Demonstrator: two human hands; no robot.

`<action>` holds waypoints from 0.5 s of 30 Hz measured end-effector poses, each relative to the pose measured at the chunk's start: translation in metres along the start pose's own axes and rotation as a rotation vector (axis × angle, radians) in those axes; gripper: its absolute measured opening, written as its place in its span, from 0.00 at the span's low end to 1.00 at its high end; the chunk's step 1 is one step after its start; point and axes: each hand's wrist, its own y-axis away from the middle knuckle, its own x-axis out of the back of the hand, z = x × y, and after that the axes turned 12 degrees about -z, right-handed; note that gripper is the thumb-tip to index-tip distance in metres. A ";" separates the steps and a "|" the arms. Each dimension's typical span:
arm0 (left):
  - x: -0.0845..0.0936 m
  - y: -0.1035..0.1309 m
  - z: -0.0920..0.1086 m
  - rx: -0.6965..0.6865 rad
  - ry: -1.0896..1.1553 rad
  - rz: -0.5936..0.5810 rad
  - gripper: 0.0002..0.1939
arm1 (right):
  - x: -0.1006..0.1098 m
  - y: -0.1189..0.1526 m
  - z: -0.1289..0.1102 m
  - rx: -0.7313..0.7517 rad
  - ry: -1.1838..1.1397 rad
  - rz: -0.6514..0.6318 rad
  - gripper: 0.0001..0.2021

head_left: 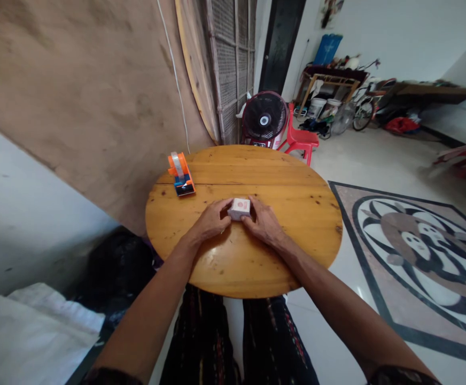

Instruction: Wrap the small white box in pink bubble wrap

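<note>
A small white box with reddish print on top sits on the round wooden table, near its middle. My left hand grips its left side, thumb toward me and fingers at the far edge. From the right, my right hand closes on the opposite side in the same way. Both hands rest low at the tabletop. Farther off to the left stands an orange and blue tape dispenser with a roll of clear tape, apart from both hands.
Beyond the table's far edge are a dark red fan and a red plastic chair. A brown wall panel borders the left side. Black bags and a white sack lie at lower left. A panda-patterned floor panel is at right.
</note>
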 end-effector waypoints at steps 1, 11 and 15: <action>0.000 0.000 0.000 -0.001 -0.004 -0.011 0.31 | 0.000 0.000 -0.001 -0.011 0.011 -0.013 0.33; -0.002 0.000 0.000 0.011 0.064 -0.008 0.33 | 0.000 0.002 -0.003 -0.030 0.001 -0.012 0.33; 0.001 0.001 0.005 0.027 0.040 0.023 0.31 | -0.001 0.001 0.000 0.003 -0.026 0.029 0.34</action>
